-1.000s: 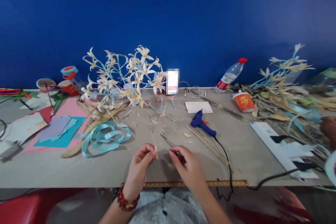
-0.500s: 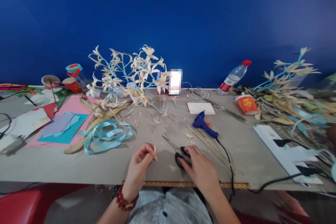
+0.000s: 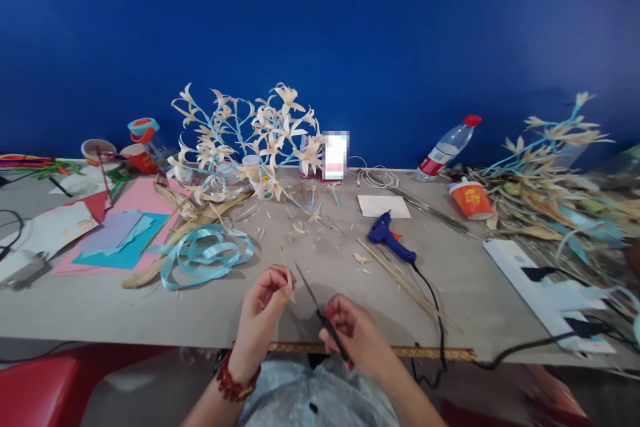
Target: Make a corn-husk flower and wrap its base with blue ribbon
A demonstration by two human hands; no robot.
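Observation:
Between the fingertips of my left hand point(image 3: 267, 297) is a thin pale strip point(image 3: 291, 283) of dried husk, held upright. My right hand point(image 3: 353, 330) is closed on the black handles of a pair of scissors point(image 3: 313, 295), whose blades point up and left toward the strip without touching it. The blades look nearly closed. Small pale scraps point(image 3: 361, 258) lie on the table beyond my right hand. A blue glue gun point(image 3: 390, 238) rests farther back on the right, beside long thin pale strips point(image 3: 400, 273).
Pale flowers on blue stems point(image 3: 270, 140) stand at the back, near a phone point(image 3: 335, 157). Light-blue ribbon point(image 3: 200, 257) and coloured paper point(image 3: 117, 240) lie left. A bottle point(image 3: 445, 150), red cup point(image 3: 471, 200) and power strip point(image 3: 530, 293) with black cables are right.
My right hand has lifted the scissors off the table and turned them, bringing the blades nearer my left hand. My left hand has shifted slightly left and up with the strip.

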